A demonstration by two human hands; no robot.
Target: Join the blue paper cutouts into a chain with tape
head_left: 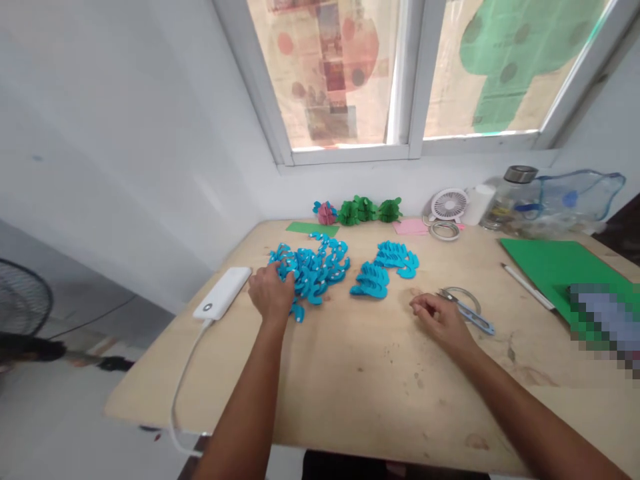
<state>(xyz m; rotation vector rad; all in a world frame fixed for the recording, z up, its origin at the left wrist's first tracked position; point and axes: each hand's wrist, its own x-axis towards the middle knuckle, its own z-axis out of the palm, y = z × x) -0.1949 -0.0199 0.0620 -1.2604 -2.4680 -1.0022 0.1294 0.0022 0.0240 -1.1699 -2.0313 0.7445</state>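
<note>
A loose pile of curved blue paper pieces (315, 270), some with white spots, lies left of the middle of the table. My left hand (273, 291) is at the pile's left edge, its fingers bent round some of the blue pieces. To the right sit two neater blue stacks, a nearer one (370, 280) and a farther one (397, 257). My right hand (437, 315) rests over the table right of the stacks with its fingers curled together; whether anything small is between them is hidden. Just beyond it lies a light blue cutter (475, 316) beside a tape ring (467, 298).
A white power bank (223, 293) with a cable is at the left edge. Along the back stand green paper figures (365, 209), a small fan (449, 205) and a glass bottle (505, 200). A pen (529, 287) and green sheets (565, 263) lie at right.
</note>
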